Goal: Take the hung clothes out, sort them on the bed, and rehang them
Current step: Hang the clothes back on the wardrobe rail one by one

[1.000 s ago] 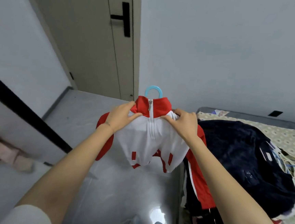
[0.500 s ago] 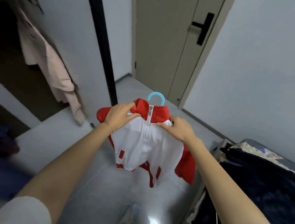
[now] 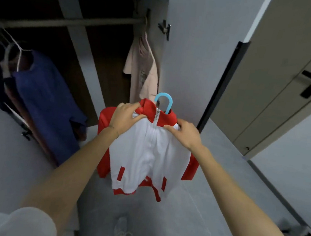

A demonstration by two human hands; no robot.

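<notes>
Floor [image 3: 220, 189]: grey, under the person's feet; a pale shoe [image 3: 121, 231] shows blurred at the bottom edge.
Left grip [image 3: 124, 115]: the bare left hand, clamped on the jacket's shoulder on that side, fingers curled over the red collar.
Right grip [image 3: 184, 133]: the bare right hand, clamped on the other shoulder, thumb pressing the white cloth just under the collar.
Jacket [image 3: 147, 154]: white body, red sleeves and collar, zipped up. It hangs in the air between the two grips, facing the person, well clear of the floor.
Hanger [image 3: 164, 102]: only its blue hook shows, poking up out of the collar and touching nothing.
Pink top [image 3: 145, 71]: hangs at the right end of the open wardrobe, just behind the hook.
Rail [image 3: 74, 22]: runs across the wardrobe, bare between the pink top and the blue garment [image 3: 45, 97] hanging at the left.
Door [image 3: 286, 76]: beige with a dark handle, off to the right.
Change: a second ago the person faced the bed and its dark heap of clothes, and half a second ago they were mid-turn. Now the bed is out of view and the wardrobe is straight ahead. Both grips hold the jacket as they did.
Meaning: I'd judge this jacket sorted and on its way back. The next move is to lift the hook over the bare stretch of rail, probably freeing one grip to steer it.
</notes>
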